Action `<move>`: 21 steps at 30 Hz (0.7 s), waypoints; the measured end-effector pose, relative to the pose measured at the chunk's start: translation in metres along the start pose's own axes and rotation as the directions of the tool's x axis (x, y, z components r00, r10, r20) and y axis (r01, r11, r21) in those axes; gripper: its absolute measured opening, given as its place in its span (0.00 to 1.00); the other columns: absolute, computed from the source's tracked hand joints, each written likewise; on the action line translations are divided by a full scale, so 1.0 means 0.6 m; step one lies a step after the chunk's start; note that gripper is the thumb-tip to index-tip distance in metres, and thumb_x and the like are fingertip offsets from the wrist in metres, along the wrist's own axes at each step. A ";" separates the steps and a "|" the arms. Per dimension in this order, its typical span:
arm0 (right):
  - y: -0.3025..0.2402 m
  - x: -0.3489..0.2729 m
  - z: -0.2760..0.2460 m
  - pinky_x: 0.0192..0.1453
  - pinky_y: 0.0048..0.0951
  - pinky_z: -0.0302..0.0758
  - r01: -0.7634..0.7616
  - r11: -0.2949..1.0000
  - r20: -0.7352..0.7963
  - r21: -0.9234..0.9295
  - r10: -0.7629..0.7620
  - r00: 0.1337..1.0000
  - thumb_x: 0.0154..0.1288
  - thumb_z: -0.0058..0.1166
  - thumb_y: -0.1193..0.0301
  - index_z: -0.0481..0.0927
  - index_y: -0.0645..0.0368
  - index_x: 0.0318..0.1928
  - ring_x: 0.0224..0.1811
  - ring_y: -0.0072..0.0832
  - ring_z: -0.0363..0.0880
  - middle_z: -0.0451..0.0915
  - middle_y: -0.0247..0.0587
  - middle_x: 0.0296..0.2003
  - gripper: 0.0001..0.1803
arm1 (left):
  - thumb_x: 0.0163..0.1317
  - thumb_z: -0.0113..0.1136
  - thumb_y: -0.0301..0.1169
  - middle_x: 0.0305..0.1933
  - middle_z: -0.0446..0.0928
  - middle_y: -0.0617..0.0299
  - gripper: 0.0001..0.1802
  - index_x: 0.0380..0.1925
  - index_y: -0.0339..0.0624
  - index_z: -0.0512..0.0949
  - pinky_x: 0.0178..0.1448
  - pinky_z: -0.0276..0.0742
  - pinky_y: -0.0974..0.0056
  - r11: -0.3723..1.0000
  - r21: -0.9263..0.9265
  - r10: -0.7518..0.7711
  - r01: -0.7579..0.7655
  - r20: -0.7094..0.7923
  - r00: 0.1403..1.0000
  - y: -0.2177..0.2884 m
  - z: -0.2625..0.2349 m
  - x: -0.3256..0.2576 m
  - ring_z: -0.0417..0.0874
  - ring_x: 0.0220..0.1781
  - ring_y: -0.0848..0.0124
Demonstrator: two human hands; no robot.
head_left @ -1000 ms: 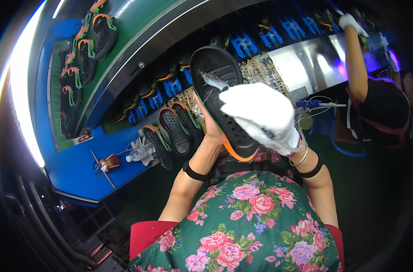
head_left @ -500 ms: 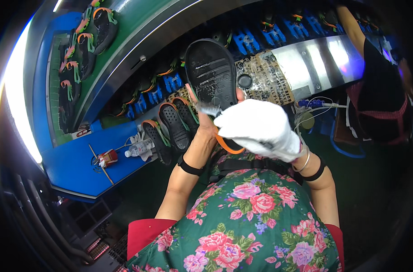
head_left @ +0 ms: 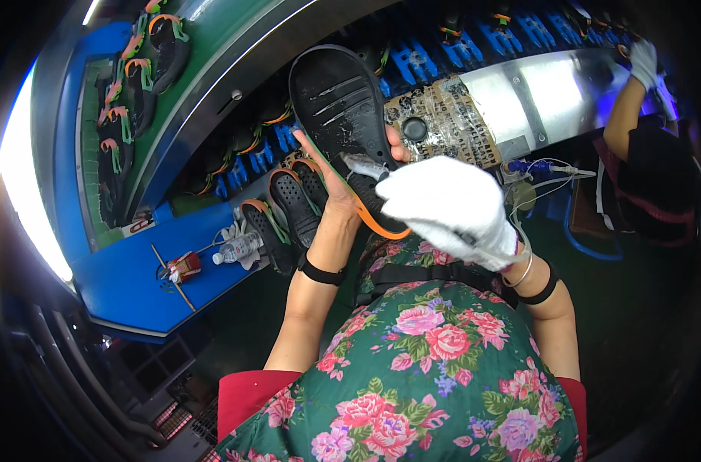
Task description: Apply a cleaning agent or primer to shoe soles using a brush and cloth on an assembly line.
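The black shoe (head_left: 339,85) is sitting in the upper middle of the frame, and its orange strap (head_left: 377,225) is curving around the low end. The bare left hand (head_left: 336,181) is holding the shoe from underneath. Its fingers are pressing on both side edges, so they are pinching the shoe between them. The right hand (head_left: 446,204), wearing a white glove, is gripping a gray tool (head_left: 363,165), maybe a brush. Its fingers are bunching together, but the glove is hiding just how they are pinching.

The tip is now lying over the lower part of the shoe, while a second ago it was up on the wide part. The shoe is also sitting higher and more to the left than before. I think this means the rubbing is moving down the shoe and the job is still going on.

In the left middle, three dark shoes (head_left: 292,208) are standing beside a clear bottle (head_left: 239,248). In the upper right, another person's gloved hand (head_left: 643,64) is reaching up.
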State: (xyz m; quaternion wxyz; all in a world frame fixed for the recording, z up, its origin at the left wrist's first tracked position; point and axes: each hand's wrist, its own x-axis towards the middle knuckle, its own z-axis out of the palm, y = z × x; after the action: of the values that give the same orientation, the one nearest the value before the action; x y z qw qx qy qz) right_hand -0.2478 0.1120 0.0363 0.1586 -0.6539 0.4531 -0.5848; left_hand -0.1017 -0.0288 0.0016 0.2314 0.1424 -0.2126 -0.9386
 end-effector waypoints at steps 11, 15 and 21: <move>-0.007 -0.001 -0.003 0.48 0.35 0.85 -0.050 0.999 -0.008 0.010 0.050 0.999 0.57 0.69 0.77 0.89 0.53 0.48 0.44 0.37 0.88 0.89 0.38 0.44 0.17 | 0.48 0.37 0.90 0.43 0.80 0.44 0.64 0.63 0.42 0.71 0.46 0.79 0.52 0.988 -0.078 0.142 -0.133 0.130 0.981 0.017 -0.008 0.025 0.80 0.40 0.54; -0.005 -0.006 0.008 0.48 0.35 0.84 -0.025 0.998 0.014 0.058 0.024 1.000 0.55 0.70 0.78 0.89 0.54 0.47 0.44 0.37 0.88 0.89 0.38 0.44 0.17 | 0.44 0.44 0.90 0.39 0.78 0.49 0.63 0.56 0.41 0.77 0.45 0.72 0.56 0.986 0.025 0.159 -0.163 0.106 0.982 0.025 -0.011 0.027 0.76 0.37 0.62; -0.004 -0.004 0.006 0.48 0.35 0.84 -0.113 0.982 -0.015 0.152 0.117 0.993 0.56 0.69 0.79 0.90 0.57 0.45 0.44 0.38 0.88 0.89 0.41 0.44 0.15 | 0.39 0.45 0.91 0.38 0.79 0.49 0.66 0.50 0.35 0.77 0.45 0.74 0.56 0.986 0.058 0.143 -0.155 0.173 0.974 0.042 -0.024 0.025 0.77 0.36 0.62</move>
State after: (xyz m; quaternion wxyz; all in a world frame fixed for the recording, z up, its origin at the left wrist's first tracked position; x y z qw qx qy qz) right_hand -0.2433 0.1140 0.0354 0.2356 -0.6059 0.4464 -0.6149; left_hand -0.1001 -0.0612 -0.0018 0.2770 0.0543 -0.2748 -0.9191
